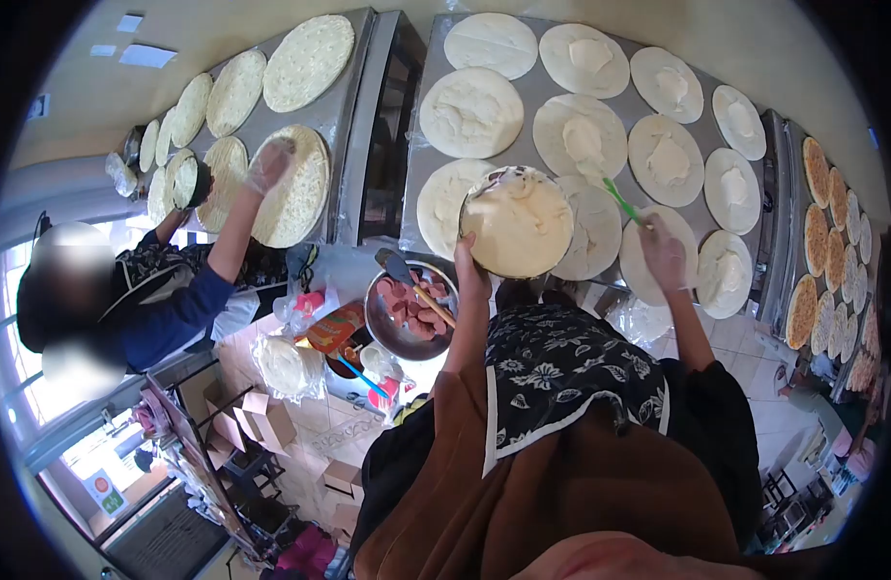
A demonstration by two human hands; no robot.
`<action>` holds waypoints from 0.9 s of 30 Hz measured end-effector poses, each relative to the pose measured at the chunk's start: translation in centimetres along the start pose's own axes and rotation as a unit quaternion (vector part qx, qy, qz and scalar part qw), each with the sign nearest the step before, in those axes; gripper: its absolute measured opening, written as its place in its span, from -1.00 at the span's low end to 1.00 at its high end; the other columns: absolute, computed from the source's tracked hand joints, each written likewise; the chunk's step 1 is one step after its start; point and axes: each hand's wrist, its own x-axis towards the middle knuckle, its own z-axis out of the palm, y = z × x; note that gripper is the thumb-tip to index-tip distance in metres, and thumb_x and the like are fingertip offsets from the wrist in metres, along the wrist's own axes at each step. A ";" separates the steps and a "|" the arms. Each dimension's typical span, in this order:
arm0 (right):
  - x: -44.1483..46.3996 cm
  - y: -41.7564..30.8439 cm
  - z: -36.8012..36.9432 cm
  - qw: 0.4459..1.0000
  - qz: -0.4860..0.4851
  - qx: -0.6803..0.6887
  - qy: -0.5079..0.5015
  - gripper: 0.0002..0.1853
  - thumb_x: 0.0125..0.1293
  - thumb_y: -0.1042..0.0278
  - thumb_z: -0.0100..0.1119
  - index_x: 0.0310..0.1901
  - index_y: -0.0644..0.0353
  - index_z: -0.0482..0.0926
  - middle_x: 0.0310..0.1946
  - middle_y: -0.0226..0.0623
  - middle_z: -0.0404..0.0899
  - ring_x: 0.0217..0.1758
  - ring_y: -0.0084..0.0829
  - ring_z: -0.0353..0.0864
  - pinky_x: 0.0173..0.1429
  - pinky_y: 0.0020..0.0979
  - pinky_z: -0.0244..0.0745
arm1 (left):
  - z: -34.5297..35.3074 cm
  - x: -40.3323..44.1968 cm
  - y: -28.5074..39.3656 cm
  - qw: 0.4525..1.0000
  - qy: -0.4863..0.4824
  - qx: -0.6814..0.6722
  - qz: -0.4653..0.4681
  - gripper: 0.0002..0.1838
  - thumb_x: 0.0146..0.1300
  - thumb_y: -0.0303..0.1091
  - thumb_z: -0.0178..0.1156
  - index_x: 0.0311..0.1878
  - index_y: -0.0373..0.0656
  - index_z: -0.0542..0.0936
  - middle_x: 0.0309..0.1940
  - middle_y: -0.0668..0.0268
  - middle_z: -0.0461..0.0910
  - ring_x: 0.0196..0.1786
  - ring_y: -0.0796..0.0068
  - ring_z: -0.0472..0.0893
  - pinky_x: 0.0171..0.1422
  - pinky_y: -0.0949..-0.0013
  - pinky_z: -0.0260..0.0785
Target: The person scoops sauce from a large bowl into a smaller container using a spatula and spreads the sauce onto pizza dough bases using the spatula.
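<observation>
My left hand [472,269] is wrapped round the side of a round bowl [569,224] of pale cream-coloured sauce [518,227], held over the front of a metal table. A clear glove covers my right hand [666,253], whose fingers close on a green-handled spatula [619,200]. The spatula's sauce-coated head reaches a flat dough round [554,135], where a dollop of sauce [583,140] lies. Several other rounds carry a dollop in the middle, such as the dough round [648,145] to the right. The dough round [455,111] at left shows no dollop.
At left, a co-worker's gloved hand [271,164] touches a sauce-covered round [305,208] on another table. A metal bowl of pinkish slices [411,309], with a dark spatula [397,268], stands low at my left. More topped rounds [803,300] lie on a far-right table.
</observation>
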 end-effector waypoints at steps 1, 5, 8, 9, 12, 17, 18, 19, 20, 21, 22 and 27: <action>-0.6 0.9 -0.5 0.993 0.050 0.103 -0.040 -0.86 0.27 0.36 0.07 -0.16 0.12 0.43 -0.59 -0.32 0.47 -0.53 -0.39 0.50 -0.44 -0.42 0.36 | 0.1 -0.1 -0.2 1.000 0.001 0.008 0.002 -0.44 0.13 -0.04 0.05 0.12 -0.21 0.36 0.04 0.25 0.44 0.11 0.34 0.41 0.22 0.29 0.18; -1.9 0.9 -5.4 0.869 0.200 0.413 -0.184 -0.88 0.32 0.37 0.00 -0.17 0.17 0.42 -0.64 -0.53 0.35 -0.57 -0.71 0.33 -0.49 -0.60 0.24 | 1.5 -1.2 -1.1 0.998 0.005 0.057 0.036 -0.42 0.15 -0.12 0.02 0.18 -0.27 0.30 0.08 0.20 0.40 0.11 0.34 0.40 0.20 0.34 0.20; -2.8 -1.3 -6.7 0.869 0.148 0.418 -0.220 -0.88 0.33 0.38 -0.02 -0.16 0.18 0.42 -0.68 -0.50 0.35 -0.62 -0.67 0.33 -0.51 -0.58 0.23 | 2.3 -1.8 -1.7 0.992 -0.009 0.099 0.081 -0.30 0.15 -0.25 -0.02 0.34 -0.38 0.09 0.20 0.06 0.29 0.16 0.33 0.35 0.24 0.40 0.17; -3.2 -1.7 -6.3 0.902 0.104 0.362 -0.212 -0.88 0.34 0.37 -0.03 -0.15 0.17 0.41 -0.69 -0.49 0.35 -0.65 -0.66 0.33 -0.53 -0.57 0.22 | 3.0 -2.6 -1.8 0.989 -0.003 0.111 0.102 -0.31 0.15 -0.26 -0.01 0.33 -0.37 0.11 0.17 0.07 0.31 0.14 0.34 0.36 0.23 0.40 0.17; -3.9 -2.4 -4.5 0.927 0.041 0.309 -0.210 -0.88 0.35 0.35 -0.05 -0.14 0.14 0.38 -0.72 -0.45 0.37 -0.73 -0.63 0.29 -0.62 -0.55 0.18 | 5.5 -4.9 -1.7 0.974 -0.008 0.162 0.161 -0.37 0.14 -0.29 -0.01 0.29 -0.35 0.18 0.10 0.11 0.36 0.09 0.39 0.37 0.20 0.41 0.18; -4.8 -2.7 -2.8 0.729 0.286 0.506 -0.361 -0.86 0.35 0.25 -0.04 -0.14 0.04 0.31 -0.74 -0.45 0.33 -0.85 -0.70 0.13 -0.82 -0.62 -0.01 | 6.6 -7.3 -1.4 0.957 -0.003 0.216 0.194 -0.45 0.15 -0.30 -0.01 0.21 -0.31 0.25 -0.01 0.17 0.40 -0.01 0.45 0.38 0.14 0.44 0.20; -4.6 -3.0 -3.7 0.679 0.332 0.524 -0.393 -0.86 0.35 0.23 -0.04 -0.14 0.02 0.30 -0.74 -0.46 0.31 -0.86 -0.72 0.10 -0.84 -0.64 -0.07 | 6.5 -7.6 -1.5 0.964 0.009 0.192 0.183 -0.41 0.14 -0.28 -0.01 0.24 -0.33 0.22 0.05 0.15 0.37 0.06 0.42 0.37 0.18 0.42 0.17; -4.4 -3.2 -4.2 0.625 0.375 0.538 -0.424 -0.85 0.35 0.21 -0.04 -0.14 0.00 0.29 -0.75 -0.47 0.29 -0.86 -0.75 0.06 -0.86 -0.67 -0.12 | 6.4 -7.8 -1.6 0.971 0.020 0.166 0.172 -0.37 0.13 -0.25 0.00 0.27 -0.35 0.20 0.12 0.14 0.34 0.12 0.39 0.35 0.23 0.40 0.15; -4.6 -2.9 -4.2 0.600 0.378 0.553 -0.437 -0.85 0.35 0.20 -0.04 -0.14 -0.01 0.28 -0.75 -0.48 0.28 -0.87 -0.76 0.05 -0.87 -0.68 -0.14 | 6.3 -8.1 -1.7 0.977 0.031 0.140 0.160 -0.32 0.12 -0.23 0.01 0.30 -0.36 0.17 0.18 0.13 0.31 0.18 0.35 0.33 0.27 0.38 0.13; -4.7 -2.4 -4.0 0.574 0.381 0.568 -0.450 -0.84 0.35 0.18 -0.05 -0.13 -0.02 0.28 -0.75 -0.48 0.27 -0.87 -0.76 0.04 -0.88 -0.69 -0.15 | 6.0 -8.0 -1.9 0.975 0.033 0.134 0.177 -0.36 0.14 -0.24 0.00 0.27 -0.35 0.19 0.13 0.13 0.34 0.13 0.38 0.35 0.22 0.41 0.16; -4.8 -2.2 -3.8 0.548 0.383 0.582 -0.463 -0.83 0.35 0.17 -0.05 -0.13 -0.03 0.27 -0.75 -0.49 0.25 -0.87 -0.77 0.03 -0.88 -0.70 -0.17 | 5.6 -7.8 -2.3 0.972 0.035 0.127 0.193 -0.39 0.15 -0.24 -0.01 0.25 -0.34 0.21 0.09 0.14 0.36 0.08 0.41 0.37 0.18 0.43 0.19; -5.2 -2.5 -3.8 0.578 0.340 0.580 -0.463 -0.83 0.36 0.17 -0.05 -0.13 -0.02 0.28 -0.74 -0.47 0.29 -0.89 -0.74 0.03 -0.88 -0.70 -0.15 | 4.8 -7.7 -2.5 0.981 0.035 0.058 0.184 -0.38 0.17 -0.18 0.00 0.22 -0.39 0.21 0.07 0.11 0.38 0.05 0.38 0.41 0.14 0.43 0.25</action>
